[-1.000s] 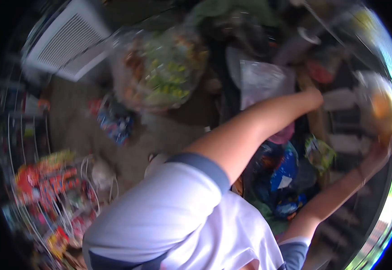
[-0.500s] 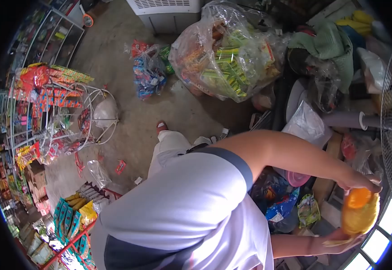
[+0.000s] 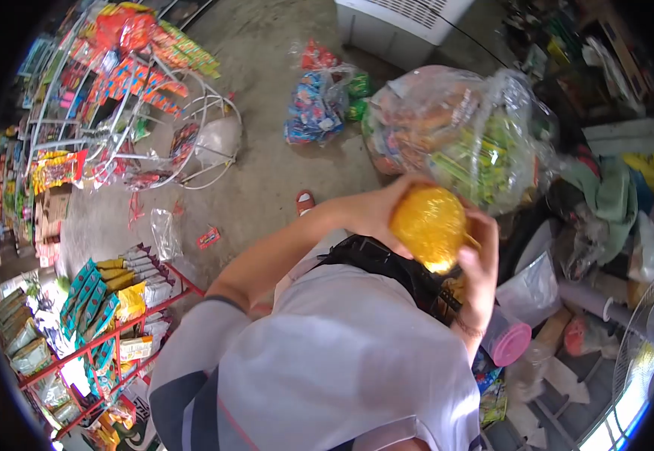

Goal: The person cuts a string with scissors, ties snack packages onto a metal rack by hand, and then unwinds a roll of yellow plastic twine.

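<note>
Between my two hands is a rounded, shiny golden-yellow bundle (image 3: 428,228), crinkled like foil or plastic wrap; its kind does not show. My left hand (image 3: 378,214) grips it from the left side, the fingers partly hidden behind it. On the other side, my right hand (image 3: 483,248) curls its fingers and thumb against the bundle's edge. Both hands hold it in front of my waist, over a black waist bag (image 3: 387,269).
Big clear bags of packets (image 3: 447,135) stand on the floor ahead, beside a smaller bag (image 3: 316,105). A wire rack (image 3: 207,128) with hanging packets is at left, a red rack (image 3: 79,353) of snack packs below it. A pink-lidded container (image 3: 511,344) and a wire fan guard (image 3: 635,338) are at right.
The yellow bundle has come from the far right, near the window, to in front of my body, with both hands still on it. The view has turned leftward.
</note>
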Demonstrator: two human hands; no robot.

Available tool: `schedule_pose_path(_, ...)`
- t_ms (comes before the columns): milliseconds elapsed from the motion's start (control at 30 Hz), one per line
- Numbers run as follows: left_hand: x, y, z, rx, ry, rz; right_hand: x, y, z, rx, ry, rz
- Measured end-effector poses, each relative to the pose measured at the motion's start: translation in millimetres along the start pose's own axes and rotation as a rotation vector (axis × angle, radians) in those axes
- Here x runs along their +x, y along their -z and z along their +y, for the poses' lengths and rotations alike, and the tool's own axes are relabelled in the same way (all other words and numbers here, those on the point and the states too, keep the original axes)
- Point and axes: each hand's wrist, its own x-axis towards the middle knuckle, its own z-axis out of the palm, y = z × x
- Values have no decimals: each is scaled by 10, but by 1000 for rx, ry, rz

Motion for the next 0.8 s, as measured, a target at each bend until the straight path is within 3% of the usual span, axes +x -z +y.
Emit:
schedule_pose_path(67, -425, 362, 58, 77, 6, 219, 434, -513, 184, -154, -52, 70)
schedule_pose_path(133, -825, 687, 143, 182, 34, 383, 837, -943, 469, 42, -35, 67)
schedule_pose_path(200, -1157, 956, 252, 304, 81, 490, 1136, -1266, 577, 40, -85, 52)
schedule_pose_path(333, -1692, 1360, 222, 65, 161, 674, 1581, -1800, 468, -252, 76, -145)
schedule_pose_path(400, -1834, 1554, 270, 16, 189, 711, 1729, -1992, 521, -111, -5, -262)
schedule_pose_path(467, -1887, 1730, 285, -40, 205, 733, 1874, -2140, 679, -9, -50, -324)
schedule_pose_path(533, -1868, 1881, 253, -102, 211, 743, 2028, -2269, 709, -54, -32, -258)
schedule_pose_path(633, -1696, 2114, 170, 247, 183, 798, 2360, -2306, 817, -186, 80, -238)
schedule_pose_path(800, -1255, 2517, 177, 441, 128, 906, 3119, -2272, 907, -168, 83, -248)
